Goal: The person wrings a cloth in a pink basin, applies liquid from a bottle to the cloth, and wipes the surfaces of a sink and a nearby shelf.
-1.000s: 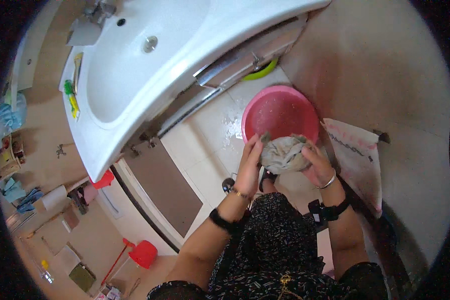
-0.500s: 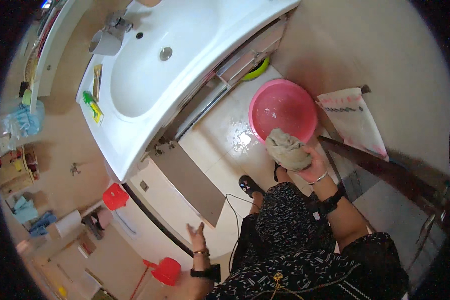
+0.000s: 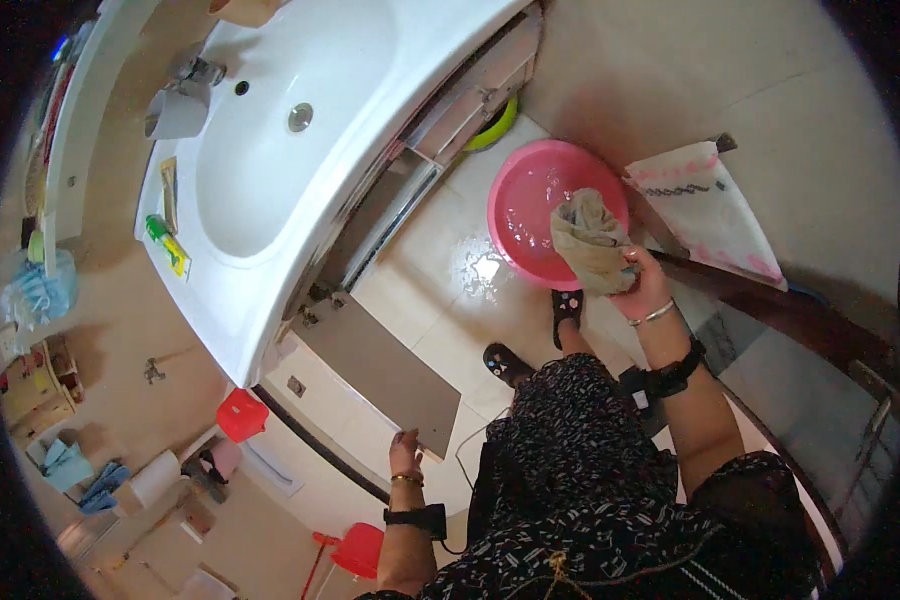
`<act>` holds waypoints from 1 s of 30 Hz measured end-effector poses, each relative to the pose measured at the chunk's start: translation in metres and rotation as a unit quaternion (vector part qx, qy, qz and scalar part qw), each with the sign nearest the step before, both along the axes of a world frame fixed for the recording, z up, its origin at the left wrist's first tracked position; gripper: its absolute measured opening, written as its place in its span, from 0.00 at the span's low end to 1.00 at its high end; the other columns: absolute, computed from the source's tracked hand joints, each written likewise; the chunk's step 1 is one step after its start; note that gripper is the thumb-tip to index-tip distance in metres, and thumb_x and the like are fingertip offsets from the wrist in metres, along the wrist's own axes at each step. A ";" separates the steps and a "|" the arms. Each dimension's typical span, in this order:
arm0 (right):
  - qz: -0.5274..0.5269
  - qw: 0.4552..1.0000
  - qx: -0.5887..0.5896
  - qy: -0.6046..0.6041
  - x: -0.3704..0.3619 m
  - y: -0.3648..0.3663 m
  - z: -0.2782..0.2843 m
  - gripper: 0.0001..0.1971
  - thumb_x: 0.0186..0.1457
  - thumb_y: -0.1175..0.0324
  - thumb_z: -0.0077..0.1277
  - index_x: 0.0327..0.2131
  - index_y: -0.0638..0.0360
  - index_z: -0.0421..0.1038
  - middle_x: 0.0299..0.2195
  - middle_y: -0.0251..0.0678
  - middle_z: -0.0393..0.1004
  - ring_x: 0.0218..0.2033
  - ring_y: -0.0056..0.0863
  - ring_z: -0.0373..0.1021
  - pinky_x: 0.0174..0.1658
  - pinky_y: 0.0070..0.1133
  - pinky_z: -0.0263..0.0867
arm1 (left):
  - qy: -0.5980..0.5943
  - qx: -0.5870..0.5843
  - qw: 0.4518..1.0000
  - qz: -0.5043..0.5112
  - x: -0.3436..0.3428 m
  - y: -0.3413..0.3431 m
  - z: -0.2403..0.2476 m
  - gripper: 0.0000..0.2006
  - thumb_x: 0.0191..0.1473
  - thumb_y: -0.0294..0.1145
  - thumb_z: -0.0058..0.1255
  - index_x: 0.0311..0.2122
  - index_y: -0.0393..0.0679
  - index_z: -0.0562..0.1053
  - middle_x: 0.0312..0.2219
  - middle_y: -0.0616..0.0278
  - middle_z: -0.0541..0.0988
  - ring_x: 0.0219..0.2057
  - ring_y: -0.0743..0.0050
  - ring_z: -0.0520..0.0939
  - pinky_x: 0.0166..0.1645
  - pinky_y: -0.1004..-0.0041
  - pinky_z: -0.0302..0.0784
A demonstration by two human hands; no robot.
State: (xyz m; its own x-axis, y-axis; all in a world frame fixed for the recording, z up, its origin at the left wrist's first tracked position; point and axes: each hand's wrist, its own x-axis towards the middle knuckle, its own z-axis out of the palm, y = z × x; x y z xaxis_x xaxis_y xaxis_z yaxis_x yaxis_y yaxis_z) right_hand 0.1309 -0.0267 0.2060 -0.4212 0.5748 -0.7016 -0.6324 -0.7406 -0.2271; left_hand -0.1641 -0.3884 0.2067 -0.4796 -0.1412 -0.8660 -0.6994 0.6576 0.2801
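A damp grey-green cloth [image 3: 592,240] hangs bunched in my right hand [image 3: 647,287], whose fingers are closed round its lower end. It is above the near right rim of a pink basin [image 3: 510,237] on the floor, which has shiny water in it. My left hand [image 3: 406,455] is at the outer edge of an open grey cabinet door [image 3: 380,372], with its fingers bent over that edge. The door sticks out from under the white washbasin [image 3: 270,290].
Water lies on the tiles [image 3: 482,268] beside the pink basin. A white cloth with pink marks [image 3: 705,205] hangs at the right wall, near a dark door edge [image 3: 770,300]. A grey cup [image 3: 177,112] and a green-yellow tube [image 3: 167,243] stand on the washbasin. A red dustpan [image 3: 360,550] is lower left.
My left hand, open beside the cabinet door before, has come to its edge and bent its fingers. The cloth in my right hand has moved over the basin's rim and hangs looser.
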 end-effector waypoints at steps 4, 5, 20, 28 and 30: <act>-0.027 0.998 0.004 -0.058 0.005 0.019 -0.008 0.18 0.40 0.68 0.47 0.39 0.58 0.66 0.37 0.36 0.70 0.36 0.34 0.67 0.38 0.32 0.65 | 0.101 0.043 0.969 -0.220 0.013 0.011 -0.017 0.05 0.42 0.27 0.48 0.26 0.38 0.69 0.18 0.69 0.69 0.19 0.80 0.68 0.24 0.82 0.61; -0.030 0.999 -0.001 -0.041 0.008 0.024 -0.015 0.17 0.40 0.69 0.47 0.38 0.59 0.66 0.36 0.36 0.70 0.36 0.33 0.67 0.39 0.32 0.65 | 0.101 0.034 0.969 -0.221 0.021 0.032 -0.012 0.05 0.42 0.27 0.48 0.26 0.38 0.69 0.18 0.69 0.69 0.19 0.80 0.68 0.24 0.82 0.61; 0.044 0.998 -0.048 -0.004 0.053 0.025 -0.075 0.18 0.35 0.71 0.48 0.37 0.58 0.68 0.33 0.32 0.71 0.35 0.28 0.67 0.40 0.27 0.64 | 0.162 0.391 0.903 -0.081 -0.019 0.336 -0.058 0.22 0.53 0.26 0.34 0.52 0.32 0.49 0.48 0.45 0.63 0.46 0.56 0.70 0.50 0.66 0.65; 0.069 0.991 0.110 -0.043 0.037 0.061 -0.011 0.28 0.33 0.77 0.50 0.46 0.61 0.62 0.39 0.34 0.69 0.40 0.27 0.66 0.41 0.20 0.63 | 0.150 0.403 0.903 -0.015 -0.033 0.358 -0.058 0.25 0.51 0.29 0.39 0.54 0.37 0.49 0.47 0.50 0.65 0.45 0.59 0.70 0.48 0.67 0.66; 0.164 0.976 0.112 -0.092 0.036 0.060 -0.007 0.31 0.31 0.81 0.51 0.47 0.63 0.60 0.39 0.35 0.69 0.43 0.27 0.65 0.43 0.20 0.62 | 0.143 0.351 0.892 -0.247 0.005 0.354 -0.035 0.30 0.49 0.31 0.45 0.56 0.41 0.48 0.44 0.53 0.67 0.41 0.66 0.72 0.48 0.71 0.65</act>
State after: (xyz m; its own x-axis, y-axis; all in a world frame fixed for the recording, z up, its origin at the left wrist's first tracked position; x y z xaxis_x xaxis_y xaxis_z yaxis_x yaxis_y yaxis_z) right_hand 0.1671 0.0335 0.1986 -0.4876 0.5778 -0.6546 -0.3022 -0.8151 -0.4943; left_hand -0.1590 -0.0340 0.1718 -0.5484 0.6771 -0.4906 -0.2077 0.4580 0.8643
